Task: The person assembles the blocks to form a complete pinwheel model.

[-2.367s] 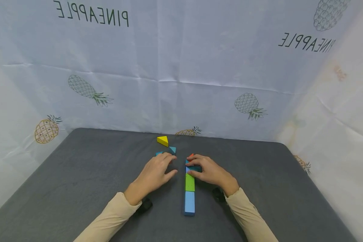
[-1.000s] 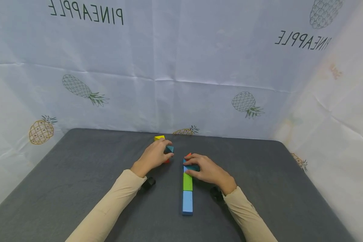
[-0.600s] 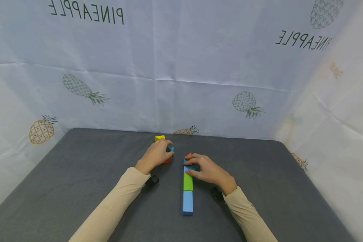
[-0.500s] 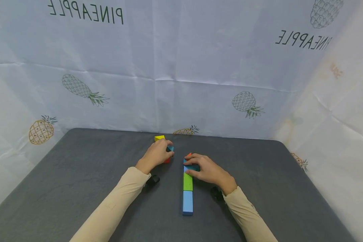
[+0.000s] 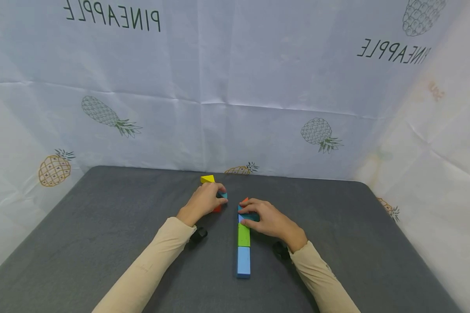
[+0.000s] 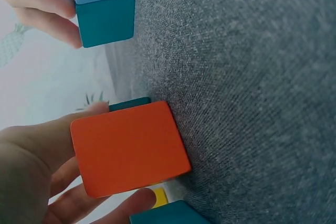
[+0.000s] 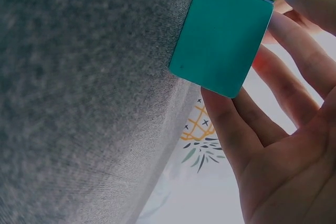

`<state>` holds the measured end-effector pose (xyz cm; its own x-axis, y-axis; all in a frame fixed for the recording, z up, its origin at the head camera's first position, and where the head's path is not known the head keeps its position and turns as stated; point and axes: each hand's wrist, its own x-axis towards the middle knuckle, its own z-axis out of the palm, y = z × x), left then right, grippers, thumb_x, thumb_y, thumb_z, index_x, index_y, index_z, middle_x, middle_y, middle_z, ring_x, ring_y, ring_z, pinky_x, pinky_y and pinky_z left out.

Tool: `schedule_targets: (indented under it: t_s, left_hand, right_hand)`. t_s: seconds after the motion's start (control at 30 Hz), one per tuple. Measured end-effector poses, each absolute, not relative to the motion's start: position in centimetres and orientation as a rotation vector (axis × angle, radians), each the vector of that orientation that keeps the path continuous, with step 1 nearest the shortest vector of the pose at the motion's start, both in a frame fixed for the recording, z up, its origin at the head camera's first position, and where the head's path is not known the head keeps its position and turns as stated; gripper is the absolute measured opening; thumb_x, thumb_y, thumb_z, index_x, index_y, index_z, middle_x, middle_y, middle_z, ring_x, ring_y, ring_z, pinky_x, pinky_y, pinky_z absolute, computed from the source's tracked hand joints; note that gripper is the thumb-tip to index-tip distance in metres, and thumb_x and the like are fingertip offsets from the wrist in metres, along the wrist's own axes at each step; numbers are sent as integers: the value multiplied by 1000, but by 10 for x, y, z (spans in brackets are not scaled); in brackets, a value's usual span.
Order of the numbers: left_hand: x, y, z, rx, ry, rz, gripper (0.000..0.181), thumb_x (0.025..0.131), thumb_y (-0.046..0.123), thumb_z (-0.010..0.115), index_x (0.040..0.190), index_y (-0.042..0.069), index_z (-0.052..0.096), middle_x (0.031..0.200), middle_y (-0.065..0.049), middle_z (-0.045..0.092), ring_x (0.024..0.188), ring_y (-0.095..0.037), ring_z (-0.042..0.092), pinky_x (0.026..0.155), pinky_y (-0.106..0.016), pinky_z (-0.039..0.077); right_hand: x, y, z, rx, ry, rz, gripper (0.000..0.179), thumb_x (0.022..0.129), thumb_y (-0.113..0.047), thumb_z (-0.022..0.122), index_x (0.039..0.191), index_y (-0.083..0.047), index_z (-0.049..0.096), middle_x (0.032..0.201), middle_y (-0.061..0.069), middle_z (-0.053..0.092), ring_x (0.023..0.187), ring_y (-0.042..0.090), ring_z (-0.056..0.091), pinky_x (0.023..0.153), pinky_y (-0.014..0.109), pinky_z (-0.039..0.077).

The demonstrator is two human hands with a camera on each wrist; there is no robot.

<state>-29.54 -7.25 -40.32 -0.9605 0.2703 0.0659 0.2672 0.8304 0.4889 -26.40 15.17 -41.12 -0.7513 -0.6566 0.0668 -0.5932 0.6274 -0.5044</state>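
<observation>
In the head view my left hand (image 5: pixel 203 201) pinches a blue triangular block (image 5: pixel 223 195) between thumb and fingers. An orange-red block (image 6: pixel 131 150) stands close below it, hiding most of it in the left wrist view. Across a small gap, my right hand (image 5: pixel 272 221) holds a teal block (image 5: pixel 251 216) in a row of blocks, thumb on the near side and fingers beyond. In the right wrist view that teal block (image 7: pixel 223 38) shows its flat face beside the fingers. Nearer in the row lie a green block (image 5: pixel 243 235) and a light blue block (image 5: pixel 243 261); a red tip (image 5: pixel 244 200) shows at its far end.
A yellow triangular block (image 5: pixel 207 178) lies just beyond the left hand, near the far edge of the dark grey table (image 5: pixel 141 191). Another teal block (image 6: pixel 168 213) shows low in the left wrist view. A white pineapple-print cloth (image 5: pixel 258 87) hangs behind the table.
My left hand moved forward to the blue triangular block and pinched it; lately the block shifted slightly right and nearer. The right hand has stayed at the row.
</observation>
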Motion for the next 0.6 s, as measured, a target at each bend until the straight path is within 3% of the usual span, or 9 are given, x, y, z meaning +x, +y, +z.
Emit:
schedule_targets:
  t_s: [0.6]
  left_hand:
    - [-288, -82, -395, 486, 2879, 725, 27, 89, 20, 75, 114, 11, 69, 114, -6, 69, 104, -22, 65, 91, -41, 53]
  right_hand:
    - [-262, 152, -410, -1063, 2720, -778, 34, 97, -24, 65, 125, -5, 68, 141, 11, 56, 127, 29, 56, 99, 44, 50]
